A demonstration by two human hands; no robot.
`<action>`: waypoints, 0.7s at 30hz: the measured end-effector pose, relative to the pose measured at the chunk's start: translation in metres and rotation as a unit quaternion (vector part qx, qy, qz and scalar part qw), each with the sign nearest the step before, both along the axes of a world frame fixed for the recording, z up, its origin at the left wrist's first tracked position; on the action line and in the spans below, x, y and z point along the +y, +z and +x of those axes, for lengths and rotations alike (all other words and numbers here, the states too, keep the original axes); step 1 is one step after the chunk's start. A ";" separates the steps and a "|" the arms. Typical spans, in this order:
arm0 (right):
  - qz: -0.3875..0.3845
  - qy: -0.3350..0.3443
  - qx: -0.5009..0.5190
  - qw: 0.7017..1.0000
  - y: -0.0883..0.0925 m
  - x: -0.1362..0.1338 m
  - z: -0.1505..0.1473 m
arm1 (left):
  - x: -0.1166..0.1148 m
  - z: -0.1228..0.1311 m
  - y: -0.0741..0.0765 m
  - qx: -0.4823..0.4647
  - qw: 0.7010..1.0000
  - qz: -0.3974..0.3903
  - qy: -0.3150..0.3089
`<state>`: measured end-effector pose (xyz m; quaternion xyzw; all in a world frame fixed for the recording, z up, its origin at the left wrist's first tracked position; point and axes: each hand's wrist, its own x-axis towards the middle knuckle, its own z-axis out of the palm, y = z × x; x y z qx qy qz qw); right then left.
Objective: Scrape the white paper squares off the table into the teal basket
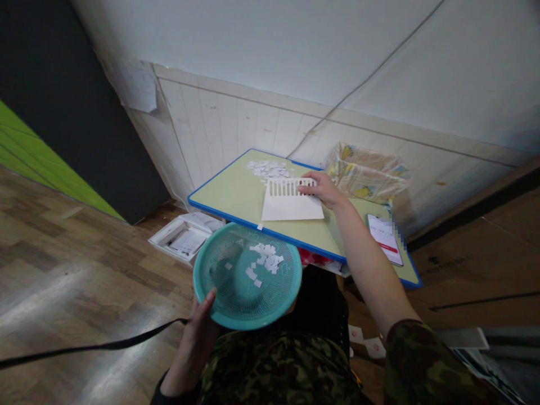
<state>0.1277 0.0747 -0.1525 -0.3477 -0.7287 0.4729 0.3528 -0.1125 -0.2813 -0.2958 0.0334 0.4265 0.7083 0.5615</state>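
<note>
In the head view, the left hand (203,319) holds the colander (242,322), its thumb over the rim at the near left; the rest of this grip is hidden beneath. The colander is green and round, sitting just below the near edge of the counter (223,191). Inside it, scraps (270,260) of white paper lie mostly toward the far right, with a few nearer the middle and one to the left.

The right hand (323,190) has its grip closed on the card (291,209), pinching the right end of its slotted far edge. The card is white and lies flat or nearly so over the counter; whether it touches the top cannot be told. Just beyond it is a pile (268,169) of more white scraps, and one loose scrap (260,226) sits on the counter's blue near edge.

To the right, past the forearm, a phone (385,236) lies on the counter. A cloth-lined basket (369,174) stands behind, near the wall (253,121). A white box (177,242) is left of the colander, lower than the counter.
</note>
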 end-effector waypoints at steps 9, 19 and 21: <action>-0.006 -0.045 0.032 0.998 0.001 0.012 0.013 | 0.000 0.002 0.002 0.021 1.000 -0.019 0.005; 0.110 -0.143 -0.012 0.984 -0.016 0.044 0.036 | 0.001 0.003 0.003 0.016 1.000 -0.027 0.006; 0.114 -0.139 -0.023 0.983 -0.020 0.044 0.031 | 0.001 0.003 0.002 0.016 0.999 -0.031 0.007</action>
